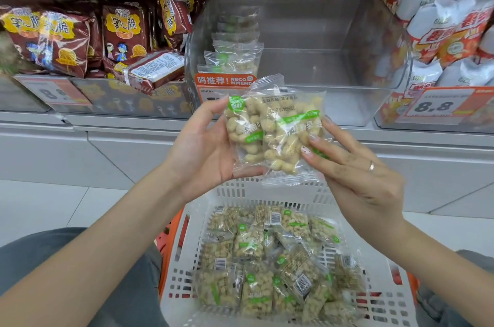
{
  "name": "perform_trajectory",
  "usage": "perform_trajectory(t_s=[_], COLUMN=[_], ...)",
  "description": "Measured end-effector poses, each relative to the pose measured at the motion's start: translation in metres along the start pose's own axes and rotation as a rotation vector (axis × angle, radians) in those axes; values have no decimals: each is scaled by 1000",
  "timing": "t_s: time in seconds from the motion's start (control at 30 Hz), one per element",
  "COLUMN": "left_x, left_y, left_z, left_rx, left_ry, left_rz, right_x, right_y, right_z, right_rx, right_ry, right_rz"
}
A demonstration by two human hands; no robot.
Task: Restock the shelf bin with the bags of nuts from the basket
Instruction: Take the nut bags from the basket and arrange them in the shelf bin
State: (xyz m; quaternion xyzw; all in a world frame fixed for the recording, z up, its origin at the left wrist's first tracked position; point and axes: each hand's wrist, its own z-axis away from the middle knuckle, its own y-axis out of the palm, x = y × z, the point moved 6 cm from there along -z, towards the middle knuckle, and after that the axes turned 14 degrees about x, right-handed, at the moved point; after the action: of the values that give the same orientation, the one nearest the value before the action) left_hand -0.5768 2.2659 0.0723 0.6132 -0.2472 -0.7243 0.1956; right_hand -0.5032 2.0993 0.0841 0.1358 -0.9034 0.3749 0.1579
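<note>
we see restocking at an early stage. the clear bin [307, 40] on the shelf [133, 123] holds only a short row of nut bags [235, 45] standing along its left wall; the rest of its floor is bare. the white basket [235, 190] below, between our knees, is far from spent, with many bags [267, 259] lying loose across its bottom. two overlapping bags [275, 128] are raised above the basket's far rim and in front of the bin's lip, not yet inside it. the left hand [203, 147] grasps them from the left edge, thumb near the top corner and fingers curled under the bottom seam. the right hand [358, 174] steadies the right edge, its fingertips [312, 139] pressed on the front film; we cannot tell whether the thumb closes behind. we judge that these two go beside the standing row next, and that most of the work remains. brown snack packs [80, 32] fill the neighbouring bin on the left, white and orange packs [441, 19] the one on the right
</note>
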Motion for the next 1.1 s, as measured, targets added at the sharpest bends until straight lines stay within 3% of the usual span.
perform_trajectory(t_s=[0.2, 0.5, 0.57, 0.67, 0.77, 0.83, 0.9, 1.03, 1.1], left_x=[1, 4, 10, 20, 30, 35, 40, 44, 40], left_y=[-4, -12, -11, -20, -31, -34, -30, -25, -25], left_z=[3, 5, 4, 2, 3, 2, 1, -2, -2], left_rx=[-72, -251, -292, -435, -560, -563, -526, -446, -409], left_ry=[-41, -103, -111, 20, 105, 122, 115, 5, -87], left_rz=[-72, -304, -291, -148, -30, -71, -127, -177, -151], right_x=[-1, 10, 5, -24, -45, -31, -25, -47, -61], right_y=[-2, 15, 11, 13, 41, 60, 69, 54, 38], right_z=[2, 5, 5, 12, 30, 32, 37, 38, 30], right_rx=[35, 170, 117, -1, -28, 102, 241, 76, 111], right_ry=[17, 21, 203, 687, 1150, 1226, 1198, 1193, 1122], right_rz=[16, -230, -283, -510, -1268, -1637, -1577, -1298, -1092])
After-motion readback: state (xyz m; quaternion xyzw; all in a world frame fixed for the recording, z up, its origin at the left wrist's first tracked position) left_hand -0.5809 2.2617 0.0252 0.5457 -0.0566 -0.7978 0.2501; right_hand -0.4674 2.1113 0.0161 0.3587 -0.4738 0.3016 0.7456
